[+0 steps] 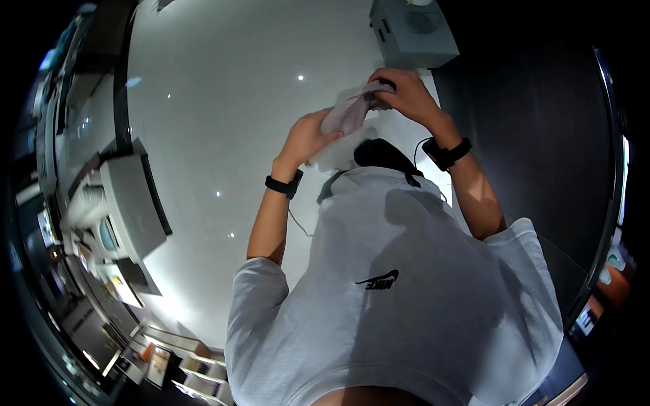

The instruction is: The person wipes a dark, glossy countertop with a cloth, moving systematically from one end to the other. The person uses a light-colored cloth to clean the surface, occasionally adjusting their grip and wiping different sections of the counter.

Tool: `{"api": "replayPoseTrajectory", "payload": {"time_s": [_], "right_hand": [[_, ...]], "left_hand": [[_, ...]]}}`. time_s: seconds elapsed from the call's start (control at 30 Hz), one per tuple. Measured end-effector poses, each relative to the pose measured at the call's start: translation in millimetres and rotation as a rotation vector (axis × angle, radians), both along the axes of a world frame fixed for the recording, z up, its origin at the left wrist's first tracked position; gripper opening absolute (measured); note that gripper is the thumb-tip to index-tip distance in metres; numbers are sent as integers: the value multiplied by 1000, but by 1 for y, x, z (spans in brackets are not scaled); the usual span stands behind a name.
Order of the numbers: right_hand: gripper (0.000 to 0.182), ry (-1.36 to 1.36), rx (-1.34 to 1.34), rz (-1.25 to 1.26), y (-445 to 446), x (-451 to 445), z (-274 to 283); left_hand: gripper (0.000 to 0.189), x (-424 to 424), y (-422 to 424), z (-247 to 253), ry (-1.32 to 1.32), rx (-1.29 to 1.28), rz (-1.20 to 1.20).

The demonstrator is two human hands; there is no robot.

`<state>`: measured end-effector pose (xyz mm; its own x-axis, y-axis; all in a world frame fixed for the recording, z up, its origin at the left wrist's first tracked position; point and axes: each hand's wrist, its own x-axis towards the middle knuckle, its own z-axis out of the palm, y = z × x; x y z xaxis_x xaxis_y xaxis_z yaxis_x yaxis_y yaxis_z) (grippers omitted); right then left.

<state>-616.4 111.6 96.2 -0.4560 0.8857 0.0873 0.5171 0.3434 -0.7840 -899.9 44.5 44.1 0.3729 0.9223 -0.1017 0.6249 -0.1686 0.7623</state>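
Note:
A thin, pale greyish-pink cloth (348, 114) is stretched between my two hands, in front of my body. My left hand (308, 136) grips its left end, the thumb lying on top. At the other end, my right hand (404, 91) pinches a bunched, folded part of the cloth with curled fingers. Both wrists wear black straps with small devices. Below the cloth is a whitish, blurred soft thing (332, 155) that I cannot identify. Beside it, a black object or garment part (382, 154) shows past the hem of my white shirt.
Pale glossy floor (218, 116) spreads ahead and left. A grey cabinet (419, 38) with dark handles stands beyond my right hand. A dark panel or surface (518, 147) lies right. At the left is a light sofa (129, 203); white shelving (203, 375) stands lower left. Thin cables hang near my wrists.

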Motion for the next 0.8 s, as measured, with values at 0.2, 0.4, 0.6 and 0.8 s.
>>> {"api": "replayPoseTrajectory", "payload": {"time_s": [0.2,0.4,0.6,0.8], "right_hand": [[44,-27,215,-207,127,25,-47],[65,30,39,-161,257,27,-63],[68,93,-138,300,319,-7,-8],[47,-13,-209,163,371,3,-32]], "left_hand": [[45,8,120,-12,-245,-369,-66],[49,26,207,30,-609,-360,242],[49,18,305,47,-641,-322,206],[39,-3,383,22,-553,-340,232]]}}
